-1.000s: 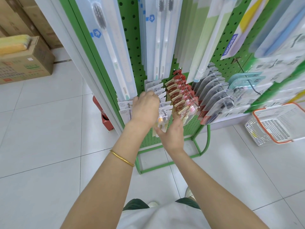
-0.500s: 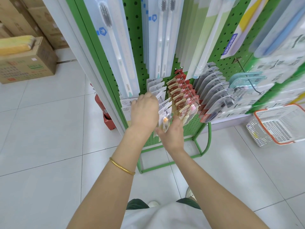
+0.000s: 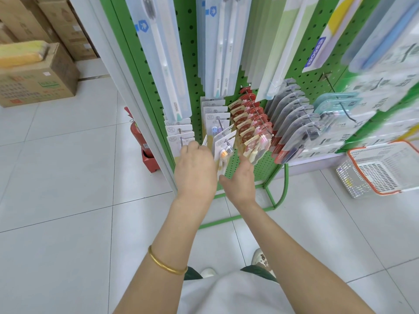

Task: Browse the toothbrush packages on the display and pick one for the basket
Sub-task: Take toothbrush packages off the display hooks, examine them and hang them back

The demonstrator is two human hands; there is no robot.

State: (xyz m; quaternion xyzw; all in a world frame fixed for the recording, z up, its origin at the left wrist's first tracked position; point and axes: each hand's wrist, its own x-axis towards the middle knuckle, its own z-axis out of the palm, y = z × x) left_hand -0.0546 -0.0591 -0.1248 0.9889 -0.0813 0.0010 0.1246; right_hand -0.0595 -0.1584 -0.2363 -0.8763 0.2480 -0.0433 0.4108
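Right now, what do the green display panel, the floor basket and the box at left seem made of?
Display panel: probably painted metal, matte green, punched with regular holes. Basket: moulded plastic, white lattice walls, orange rim. Box: brown cardboard, dull surface, printed markings.

Bright even light, soft shadows; wide-angle bending, right edge blurred.

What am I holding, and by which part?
Cannot tell: left hand curls beside the tilted white card toothbrush package, fingertips hidden; right hand open beneath it.
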